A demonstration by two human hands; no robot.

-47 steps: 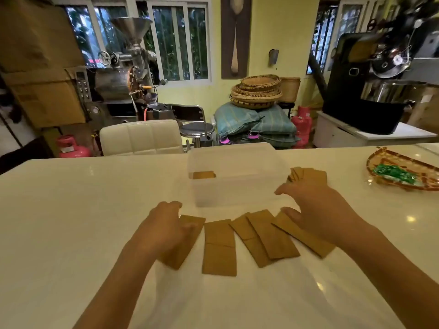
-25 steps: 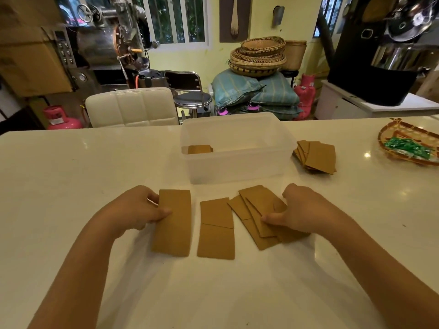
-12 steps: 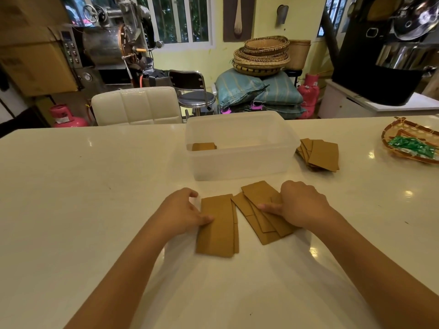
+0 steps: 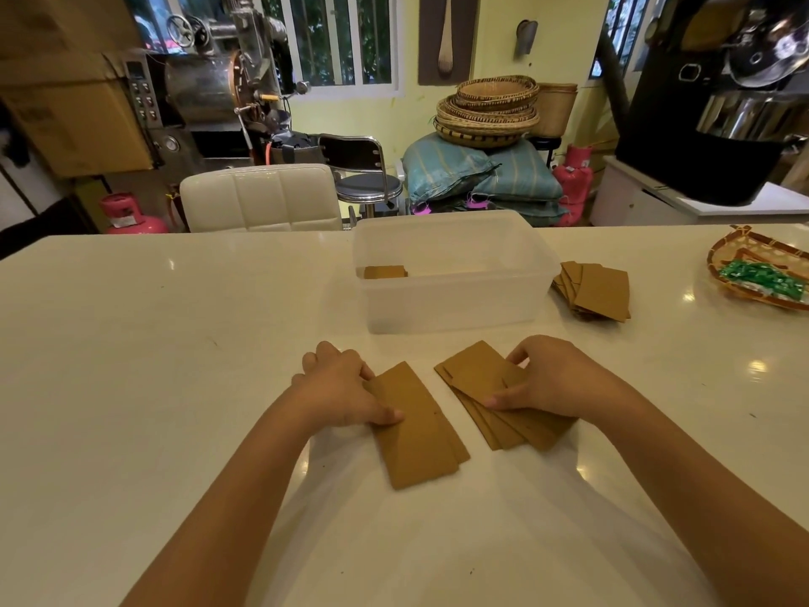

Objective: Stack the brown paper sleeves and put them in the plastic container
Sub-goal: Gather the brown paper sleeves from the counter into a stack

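We see left hand (image 4: 339, 389) pinching small sleeve stack (image 4: 416, 431) on white table (image 4: 131, 343); right hand (image 4: 553, 378) gripping fanned sleeves (image 4: 477, 378) (edges uneven). Plastic container (image 4: 451, 300) just beyond, few sleeves inside (image 4: 385, 272); loose pile (image 4: 597, 290) beside it.

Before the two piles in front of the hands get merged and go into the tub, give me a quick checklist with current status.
1. Left hand grips the small stack of brown paper sleeves: ok.
2. Right hand grips the fanned pile of brown paper sleeves: ok.
3. Fanned pile edges squared: not ok, sleeves are splayed.
4. Clear plastic container open, with room inside: ok, only a few sleeves at its left end.
5. All sleeves gathered: not ok, another brown sleeve pile lies right of the container.
6. White table between the two piles free of obstacles: ok.
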